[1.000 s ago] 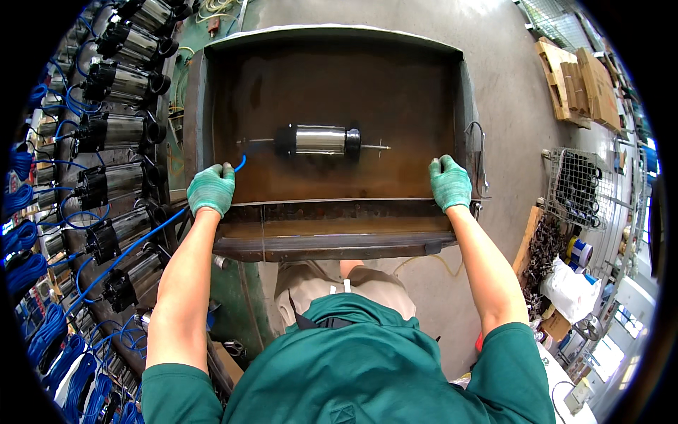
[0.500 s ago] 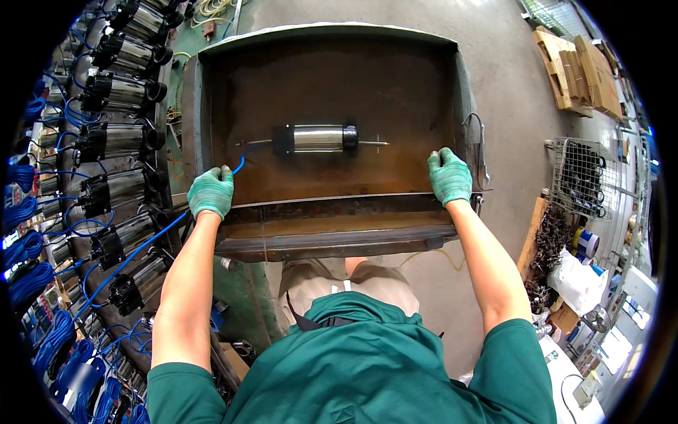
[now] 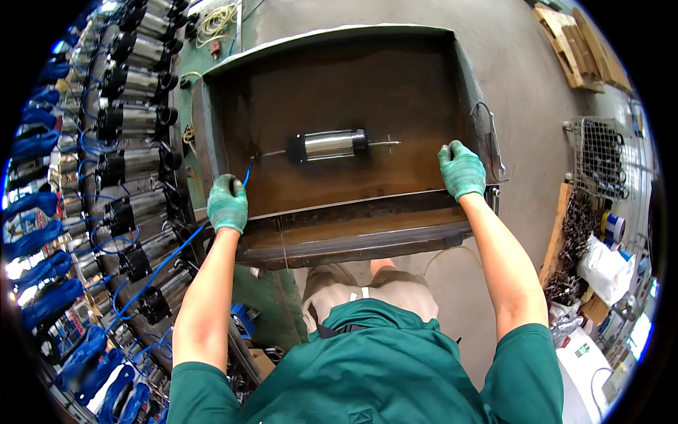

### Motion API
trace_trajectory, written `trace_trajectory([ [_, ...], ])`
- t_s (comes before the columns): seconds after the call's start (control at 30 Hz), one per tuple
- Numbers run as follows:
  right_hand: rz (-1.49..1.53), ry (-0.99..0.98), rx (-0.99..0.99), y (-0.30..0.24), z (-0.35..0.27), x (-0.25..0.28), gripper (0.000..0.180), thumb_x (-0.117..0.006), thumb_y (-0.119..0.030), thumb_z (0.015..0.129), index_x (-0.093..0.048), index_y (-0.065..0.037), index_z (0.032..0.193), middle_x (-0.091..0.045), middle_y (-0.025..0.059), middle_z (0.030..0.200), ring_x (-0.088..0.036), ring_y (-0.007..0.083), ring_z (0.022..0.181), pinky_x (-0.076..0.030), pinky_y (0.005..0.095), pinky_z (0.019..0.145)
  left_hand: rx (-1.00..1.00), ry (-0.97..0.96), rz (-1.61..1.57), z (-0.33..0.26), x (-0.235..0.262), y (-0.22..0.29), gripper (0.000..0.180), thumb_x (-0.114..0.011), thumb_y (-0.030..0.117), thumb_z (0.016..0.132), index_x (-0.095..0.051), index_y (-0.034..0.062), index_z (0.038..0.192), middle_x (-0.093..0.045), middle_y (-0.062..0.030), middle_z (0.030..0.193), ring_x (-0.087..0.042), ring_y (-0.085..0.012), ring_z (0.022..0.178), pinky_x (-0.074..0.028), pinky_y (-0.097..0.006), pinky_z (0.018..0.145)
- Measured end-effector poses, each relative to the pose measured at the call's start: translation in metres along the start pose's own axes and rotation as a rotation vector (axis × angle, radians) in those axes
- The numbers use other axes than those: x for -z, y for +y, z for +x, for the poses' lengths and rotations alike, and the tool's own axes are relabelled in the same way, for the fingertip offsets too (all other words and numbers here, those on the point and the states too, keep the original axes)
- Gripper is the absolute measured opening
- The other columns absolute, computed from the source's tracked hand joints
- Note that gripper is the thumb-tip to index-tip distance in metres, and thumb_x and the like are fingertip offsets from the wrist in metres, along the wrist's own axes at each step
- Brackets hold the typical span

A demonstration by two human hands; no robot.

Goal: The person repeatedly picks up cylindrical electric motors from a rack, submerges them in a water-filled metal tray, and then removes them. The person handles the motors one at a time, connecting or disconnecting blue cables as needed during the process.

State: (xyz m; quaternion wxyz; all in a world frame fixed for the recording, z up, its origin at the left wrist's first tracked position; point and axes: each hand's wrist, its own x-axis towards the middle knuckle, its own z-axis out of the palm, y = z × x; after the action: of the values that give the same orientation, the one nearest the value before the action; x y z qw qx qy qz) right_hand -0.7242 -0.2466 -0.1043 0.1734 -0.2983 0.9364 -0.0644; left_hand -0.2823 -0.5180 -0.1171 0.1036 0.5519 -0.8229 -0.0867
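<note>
left hand (image 3: pixel 228 203) gripped tray (image 3: pixel 339 212) near-left corner | right hand (image 3: pixel 461 169) near-right | cylinder (image 3: pixel 328 145) lay crosswise between, beyond both

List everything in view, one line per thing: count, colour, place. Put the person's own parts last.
metal tray: one, rusty brown, centre, held at its near corners
cylinder: one, silver with black ends, lying on its side in the tray's middle
blue cable: one, runs from the tray's left near corner down to the left
row of cylinders: many, silver and black, along the left edge
blue hoses: many, far left
wooden pallet: one, tan, upper right on the floor
wire basket: one, grey, right
white bag: one, right, below the basket
left hand: green glove, on the tray's left near corner
right hand: green glove, on the tray's right near corner
</note>
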Motion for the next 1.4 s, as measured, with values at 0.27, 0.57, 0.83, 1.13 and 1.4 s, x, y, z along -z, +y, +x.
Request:
trace_trajectory([
  [0.27,0.061,-0.055,-0.015,0.004,0.0,0.005,0.034,-0.051,-0.041,0.105,-0.067,-0.012,0.109,-0.074,0.0156,0.11,-0.071,0.0401,0.103,-0.057,0.0542,0.09,-0.2,-0.295,-0.408,0.02,-0.021,0.136,0.018,-0.073,0.008,0.09,-0.067,0.0039,0.106,-0.071,-0.015,0.095,-0.069,-0.0296,0.086,-0.055,-0.041,0.083],
  [0.57,0.183,-0.046,0.006,0.011,-0.003,0.007,0.031,-0.053,-0.037,0.104,-0.07,-0.012,0.114,-0.074,0.0145,0.112,-0.074,0.0352,0.101,-0.06,0.0498,0.087,0.468,-0.939,-0.495,0.053,-0.104,0.265,0.02,-0.066,0.022,0.102,-0.06,0.0111,0.118,-0.068,-0.0062,0.097,-0.067,-0.0164,0.077,-0.054,-0.035,0.058],
  [0.83,0.289,0.125,0.065,0.018,-0.006,-0.001,0.024,-0.058,-0.033,0.102,-0.068,-0.012,0.1,-0.073,0.0128,0.097,-0.073,0.0361,0.088,-0.06,0.0501,0.075,0.626,-0.853,-0.668,0.053,-0.134,0.261,0.023,-0.072,0.015,0.099,-0.055,0.007,0.112,-0.064,-0.0085,0.096,-0.063,-0.0202,0.071,-0.062,-0.037,0.059],
  [1.13,0.25,0.067,0.084,0.022,-0.004,0.0,0.025,-0.058,-0.033,0.101,-0.071,-0.012,0.105,-0.075,0.0109,0.102,-0.075,0.0312,0.093,-0.062,0.0472,0.079,0.5,-0.769,-0.683,0.038,-0.113,0.24,0.024,-0.078,0.014,0.095,-0.055,0.0064,0.097,-0.063,-0.0059,0.082,-0.065,-0.0178,0.063,-0.057,-0.034,0.053],
  [1.4,0.242,0.096,0.108,0.021,-0.004,-0.005,0.024,-0.058,-0.033,0.101,-0.07,-0.012,0.102,-0.075,0.0117,0.098,-0.075,0.0321,0.089,-0.062,0.0472,0.075,0.451,-0.717,-0.708,0.03,-0.122,0.192,0.022,-0.075,0.011,0.096,-0.053,0.008,0.095,-0.063,-0.0075,0.08,-0.064,-0.0196,0.054,-0.06,-0.035,0.05],
])
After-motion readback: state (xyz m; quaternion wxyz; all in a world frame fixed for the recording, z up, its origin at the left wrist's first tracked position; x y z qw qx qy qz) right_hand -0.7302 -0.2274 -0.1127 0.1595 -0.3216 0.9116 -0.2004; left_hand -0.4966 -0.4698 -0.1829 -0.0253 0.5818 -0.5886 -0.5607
